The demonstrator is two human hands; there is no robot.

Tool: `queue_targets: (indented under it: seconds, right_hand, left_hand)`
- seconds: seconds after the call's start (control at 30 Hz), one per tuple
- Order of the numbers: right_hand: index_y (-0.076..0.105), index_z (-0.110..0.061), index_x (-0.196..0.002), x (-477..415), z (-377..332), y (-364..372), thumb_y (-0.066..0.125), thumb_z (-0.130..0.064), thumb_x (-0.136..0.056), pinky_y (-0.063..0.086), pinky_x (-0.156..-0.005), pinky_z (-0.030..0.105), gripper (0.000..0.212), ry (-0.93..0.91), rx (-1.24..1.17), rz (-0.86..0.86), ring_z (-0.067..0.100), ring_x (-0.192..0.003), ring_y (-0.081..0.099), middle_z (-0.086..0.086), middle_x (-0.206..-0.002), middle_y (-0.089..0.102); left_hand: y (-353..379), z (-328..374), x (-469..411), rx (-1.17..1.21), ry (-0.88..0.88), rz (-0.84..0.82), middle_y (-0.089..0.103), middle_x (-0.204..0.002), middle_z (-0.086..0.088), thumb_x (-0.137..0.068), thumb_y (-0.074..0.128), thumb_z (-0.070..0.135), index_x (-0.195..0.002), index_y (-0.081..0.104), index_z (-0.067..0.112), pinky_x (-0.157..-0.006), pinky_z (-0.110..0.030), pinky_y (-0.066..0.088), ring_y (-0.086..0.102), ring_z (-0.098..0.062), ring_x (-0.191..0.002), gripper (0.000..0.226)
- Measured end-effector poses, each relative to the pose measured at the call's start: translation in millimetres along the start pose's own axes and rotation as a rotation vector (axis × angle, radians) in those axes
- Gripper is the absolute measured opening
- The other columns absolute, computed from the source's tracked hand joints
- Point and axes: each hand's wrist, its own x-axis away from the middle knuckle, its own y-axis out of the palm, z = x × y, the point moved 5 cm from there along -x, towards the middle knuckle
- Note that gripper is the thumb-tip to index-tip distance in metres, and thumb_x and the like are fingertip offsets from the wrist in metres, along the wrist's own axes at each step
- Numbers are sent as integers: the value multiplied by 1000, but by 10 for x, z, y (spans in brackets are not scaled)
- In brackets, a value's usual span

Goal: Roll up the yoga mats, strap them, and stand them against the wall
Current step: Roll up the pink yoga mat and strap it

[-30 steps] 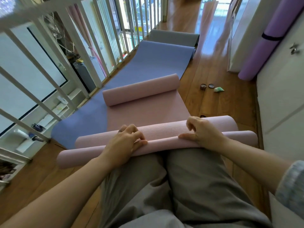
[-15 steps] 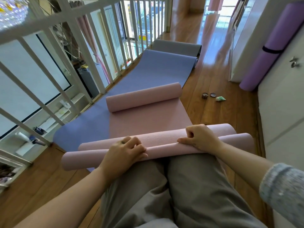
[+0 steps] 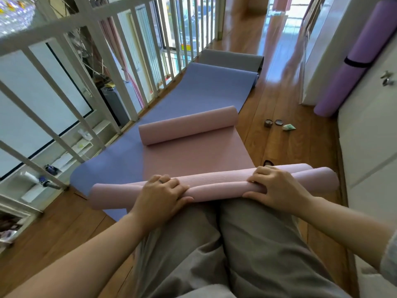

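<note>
The rolled near end of a pink foam yoga mat (image 3: 214,186) lies left-to-right on the wooden floor (image 3: 290,147), left hand (image 3: 163,194) and right hand (image 3: 277,188) each with grip curled over it; the unrolled length runs straight ahead.

A white railing (image 3: 64,26) runs on your left; a small tin (image 3: 268,123), a lid (image 3: 278,122) and a green tube (image 3: 289,127) lie on the wooden floor (image 3: 279,100).

Bright daylight comes from windows far beyond the hands and throws white glare on the wooden floor (image 3: 276,39) ahead of the right hand (image 3: 277,188). Shadows are soft. The pink mat (image 3: 214,183) between the hands is sharp. Wide-angle distortion bends the railing (image 3: 64,23) beyond the left hand (image 3: 163,194), where detail smears.
</note>
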Motion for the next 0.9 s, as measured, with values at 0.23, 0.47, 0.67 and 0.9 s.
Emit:
queue_targets:
  seconds: [0.23,0.47,0.67,0.9]
  right_hand:
    - [68,-15,-94,-56,-79,111,37,-48,-93,56,-70,40,45,68,63,-26,25,-81,65,4,-90,68]
    - [73,-20,-97,-90,4,138,50,-61,-84,42,-81,31,48,59,26,-35,15,-89,53,-4,-93,64]
    - [70,-23,-111,-305,73,137,48,-50,-94,36,-82,26,39,127,-5,-183,8,-90,47,-8,-98,64]
    - [43,-22,-126,-298,-93,256,37,-72,-84,45,-84,40,66,65,276,-306,22,-100,56,3,-118,50]
  left_hand:
    - [14,4,-63,62,-82,13,66,-79,0,-91,37,42,-99,58,22,-42,-30,48,61,-22,-55,30]
    - [71,35,-87,89,-204,-56,65,-86,-3,-93,35,38,-87,69,18,-68,-45,55,61,-30,-81,40]
    - [72,-40,-103,22,-152,-171,66,-86,0,-82,40,55,-95,71,19,-65,-40,55,63,-24,-75,49]
    - [32,-37,-223,28,-108,-167,65,-81,-5,-78,74,37,-88,71,13,-56,-37,55,63,-27,-72,27]
